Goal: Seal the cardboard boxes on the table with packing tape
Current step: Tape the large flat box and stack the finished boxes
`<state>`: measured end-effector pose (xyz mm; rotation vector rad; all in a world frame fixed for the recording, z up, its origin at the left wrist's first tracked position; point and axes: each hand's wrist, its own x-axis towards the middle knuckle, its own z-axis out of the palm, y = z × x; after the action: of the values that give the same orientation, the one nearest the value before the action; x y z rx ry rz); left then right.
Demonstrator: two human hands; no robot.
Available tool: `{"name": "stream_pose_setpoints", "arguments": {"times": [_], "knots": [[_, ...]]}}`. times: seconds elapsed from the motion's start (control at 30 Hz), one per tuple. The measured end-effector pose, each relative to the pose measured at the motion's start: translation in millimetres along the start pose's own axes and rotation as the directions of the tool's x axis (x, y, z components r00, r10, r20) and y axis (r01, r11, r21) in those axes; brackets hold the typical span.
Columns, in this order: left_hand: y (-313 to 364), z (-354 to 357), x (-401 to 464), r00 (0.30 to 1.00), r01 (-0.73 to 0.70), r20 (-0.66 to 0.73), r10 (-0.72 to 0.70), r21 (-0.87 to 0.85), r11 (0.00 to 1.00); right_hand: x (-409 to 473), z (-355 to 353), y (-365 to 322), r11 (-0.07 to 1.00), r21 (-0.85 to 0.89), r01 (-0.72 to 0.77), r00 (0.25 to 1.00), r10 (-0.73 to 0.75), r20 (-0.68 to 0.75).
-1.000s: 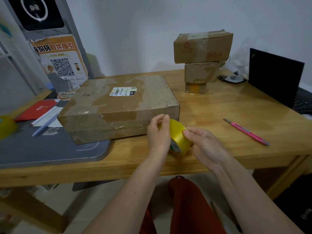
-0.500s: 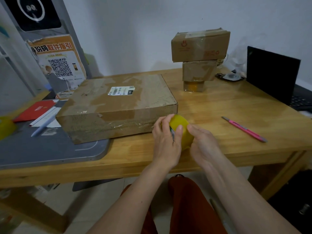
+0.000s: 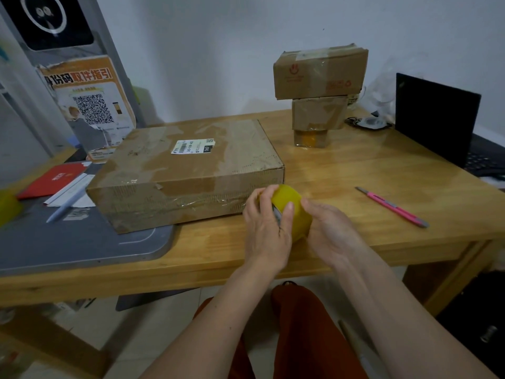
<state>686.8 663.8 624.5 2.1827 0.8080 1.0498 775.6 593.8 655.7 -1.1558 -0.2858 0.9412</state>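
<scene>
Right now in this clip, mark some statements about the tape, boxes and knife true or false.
1. Both hands are on the yellow tape roll. True: the left hand grips it and the right hand touches its other side.
2. The pink utility knife lies on the large flat box. False: it lies on the wooden table, right of the hands.
3. Three small boxes stand stacked at the back. True.
4. The large flat box bears no label. False: a white shipping label sits on top.
</scene>
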Motion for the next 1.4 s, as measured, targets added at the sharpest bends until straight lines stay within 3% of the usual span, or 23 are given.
{"name": "stream_pose_setpoints", "arguments": {"times": [0.33,1.13,1.4], "knots": [[2,0,0,1.0,-0.011,-0.005,0.011,0.095,0.995,9,11,-9,0.996,-0.084,-0.035,0.989,0.022,-0.145],[0,0,1,1.0,-0.001,-0.004,0.002,0.104,0.995,3,14,-8,0.997,-0.073,0.016,0.982,-0.029,-0.189],[-1,0,1,1.0,0.007,-0.012,-0.006,0.07,0.998,3,12,-5,0.998,-0.069,0.009,0.99,-0.019,-0.138]]}}
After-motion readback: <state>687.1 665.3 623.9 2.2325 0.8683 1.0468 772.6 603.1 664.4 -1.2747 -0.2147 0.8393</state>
